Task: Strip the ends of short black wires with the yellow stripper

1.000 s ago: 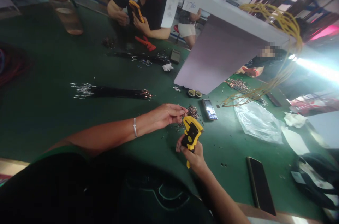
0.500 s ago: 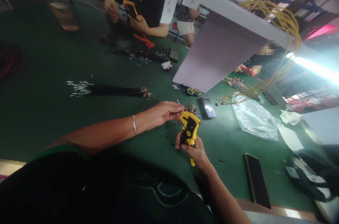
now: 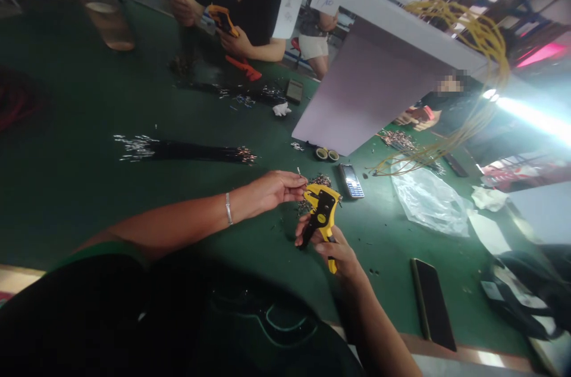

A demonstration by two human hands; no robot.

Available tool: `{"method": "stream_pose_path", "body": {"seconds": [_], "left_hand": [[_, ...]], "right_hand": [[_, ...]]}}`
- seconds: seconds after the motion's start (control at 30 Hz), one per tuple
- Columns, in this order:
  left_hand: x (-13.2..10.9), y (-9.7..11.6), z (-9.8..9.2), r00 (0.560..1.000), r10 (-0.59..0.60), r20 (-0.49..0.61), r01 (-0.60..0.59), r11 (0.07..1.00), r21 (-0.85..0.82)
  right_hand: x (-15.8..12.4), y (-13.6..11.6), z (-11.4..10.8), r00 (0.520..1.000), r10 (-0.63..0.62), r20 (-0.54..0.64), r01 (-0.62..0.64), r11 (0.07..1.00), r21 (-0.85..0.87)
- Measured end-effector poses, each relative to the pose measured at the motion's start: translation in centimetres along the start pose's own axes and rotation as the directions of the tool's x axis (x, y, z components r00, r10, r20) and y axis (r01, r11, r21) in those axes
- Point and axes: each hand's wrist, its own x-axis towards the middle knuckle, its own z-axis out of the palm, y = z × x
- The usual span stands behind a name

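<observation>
My right hand is wrapped round the handles of a yellow and black hand tool, whose head points up and to the left. My left hand pinches a small thin piece with a pale tip close to the tool's jaws. Behind the tool lies a pile of small dark and coppery pieces. A bundle of black wires with silvery ends at the left and coppery ends at the right rests on the green table.
Right of the pile are a keypad phone, tape rolls, a clear plastic bag and a dark smartphone. Yellow wires hang over a white panel. Across the table a person holds a similar tool.
The tool's handles have spread apart in my right hand, and its lower end has swung slightly right. My left hand has stayed nearly in place. The person opposite has moved a hand slightly.
</observation>
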Motion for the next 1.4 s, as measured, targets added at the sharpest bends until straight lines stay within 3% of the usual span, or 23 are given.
{"method": "stream_pose_path", "body": {"seconds": [0.37, 0.77, 1.1, 1.4], "left_hand": [[0.7, -0.5, -1.0, 0.997, -0.073, 0.024, 0.075, 0.994, -0.083], [0.2, -0.5, -0.3, 0.999, -0.038, -0.01, 0.037, 0.989, -0.14], [0.3, -0.7, -0.3, 0.997, -0.074, -0.025, 0.07, 0.989, -0.128], [0.1, -0.8, -0.2, 0.998, -0.057, -0.007, 0.056, 0.993, -0.101]], "right_hand": [[-0.4, -0.2, 0.2, 0.999, 0.041, -0.035, -0.038, 0.995, 0.089], [-0.3, -0.3, 0.3, 0.999, 0.034, -0.014, -0.032, 0.993, 0.114], [0.0, 0.3, 0.0, 0.999, 0.007, -0.037, -0.003, 0.994, 0.105], [0.3, 1.5, -1.0, 0.999, -0.036, 0.011, 0.036, 0.997, 0.061]]}}
